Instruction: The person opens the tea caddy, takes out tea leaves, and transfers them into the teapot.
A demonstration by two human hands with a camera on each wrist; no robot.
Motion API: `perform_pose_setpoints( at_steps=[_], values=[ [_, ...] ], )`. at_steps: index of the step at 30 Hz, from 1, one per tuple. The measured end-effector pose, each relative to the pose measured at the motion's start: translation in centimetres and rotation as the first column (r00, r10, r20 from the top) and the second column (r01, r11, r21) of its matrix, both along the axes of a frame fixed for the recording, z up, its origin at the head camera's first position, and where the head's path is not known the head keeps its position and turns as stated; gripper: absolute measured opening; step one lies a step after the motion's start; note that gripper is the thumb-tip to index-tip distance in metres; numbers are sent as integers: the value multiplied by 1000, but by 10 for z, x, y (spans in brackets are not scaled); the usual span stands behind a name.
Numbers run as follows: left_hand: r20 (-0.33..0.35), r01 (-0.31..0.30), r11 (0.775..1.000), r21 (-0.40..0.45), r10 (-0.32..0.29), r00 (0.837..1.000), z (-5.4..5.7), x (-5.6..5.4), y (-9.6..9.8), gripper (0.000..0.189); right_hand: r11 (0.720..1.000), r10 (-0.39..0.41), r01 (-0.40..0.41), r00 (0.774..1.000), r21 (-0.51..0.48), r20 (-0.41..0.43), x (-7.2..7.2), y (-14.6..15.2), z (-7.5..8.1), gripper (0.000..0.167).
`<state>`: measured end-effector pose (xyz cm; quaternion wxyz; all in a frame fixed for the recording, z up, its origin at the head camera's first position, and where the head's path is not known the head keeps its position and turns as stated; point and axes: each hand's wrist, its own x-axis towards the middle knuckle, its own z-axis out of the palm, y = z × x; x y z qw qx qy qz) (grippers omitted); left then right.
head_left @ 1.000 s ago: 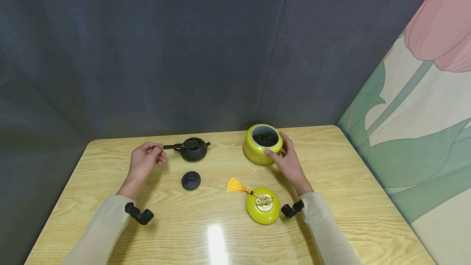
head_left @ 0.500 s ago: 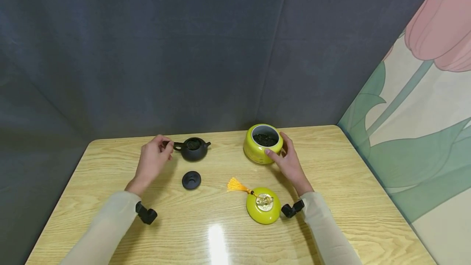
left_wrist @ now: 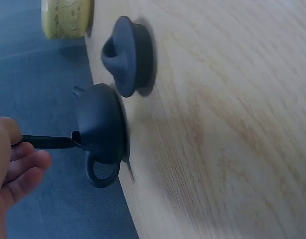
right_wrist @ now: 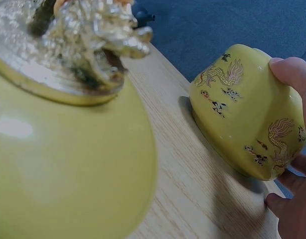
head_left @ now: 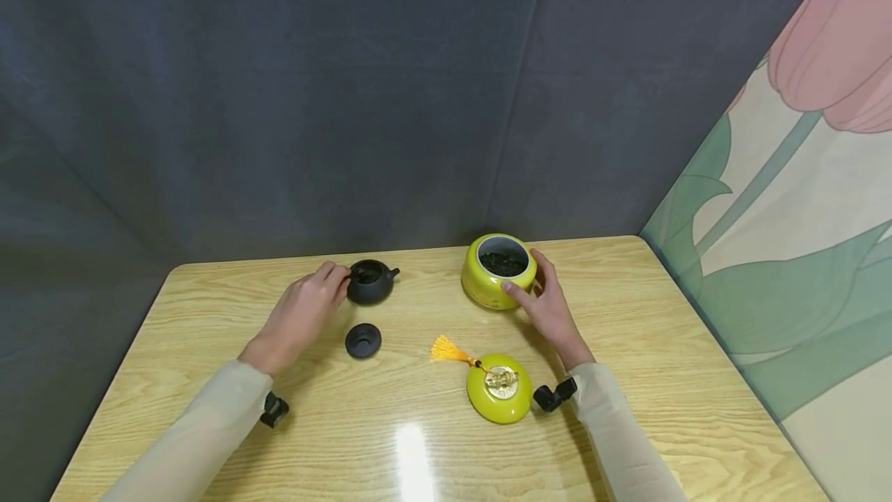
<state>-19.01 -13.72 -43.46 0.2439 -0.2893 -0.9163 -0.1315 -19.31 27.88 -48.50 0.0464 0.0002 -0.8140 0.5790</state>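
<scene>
My left hand (head_left: 301, 316) pinches the dark handle of a tea scoop (left_wrist: 48, 143), whose tip dips into the mouth of a small black teapot (head_left: 371, 294). In the left wrist view the teapot stands with its loop handle below the scoop. My right hand (head_left: 552, 318) holds a round yellow tea jar (head_left: 481, 285), thumb at the rim and fingers round the far side. Dark tea leaves (head_left: 502, 264) lie inside the jar. Painted dragons show on its wall in the right wrist view.
The teapot's black lid (head_left: 363, 340) lies in front of the teapot. Nearer me on the wooden table (head_left: 613, 316) is the jar's yellow lid (head_left: 496, 407), with a gold figure and an orange tassel (head_left: 448, 349). A dark curtain (head_left: 390, 99) hangs behind.
My left hand has moved right, close up to the teapot, and turned over, tipping the scoop into its mouth. Tea leaves seen earlier in the scoop no longer show. The right hand holds still.
</scene>
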Motion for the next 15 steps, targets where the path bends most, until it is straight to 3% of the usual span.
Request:
perform_pose_setpoints(
  at_steps=[3,6,10,15],
  values=[
    [61,-28,994,105,22,998,3,1,-2,12,1000,0,0,1000,4,-3,-1,1,-1,90],
    [178,-92,973,211,54,982,9,2,-4,16,1000,0,0,1000,0,-1,-1,1,-1,90],
    [334,-195,919,342,75,940,15,0,-8,20,1000,3,-3,1000,-9,2,0,0,1,91],
    [449,-298,838,457,72,891,21,-2,-15,23,1000,2,-2,1000,-5,6,1,0,1,91]
  ],
)
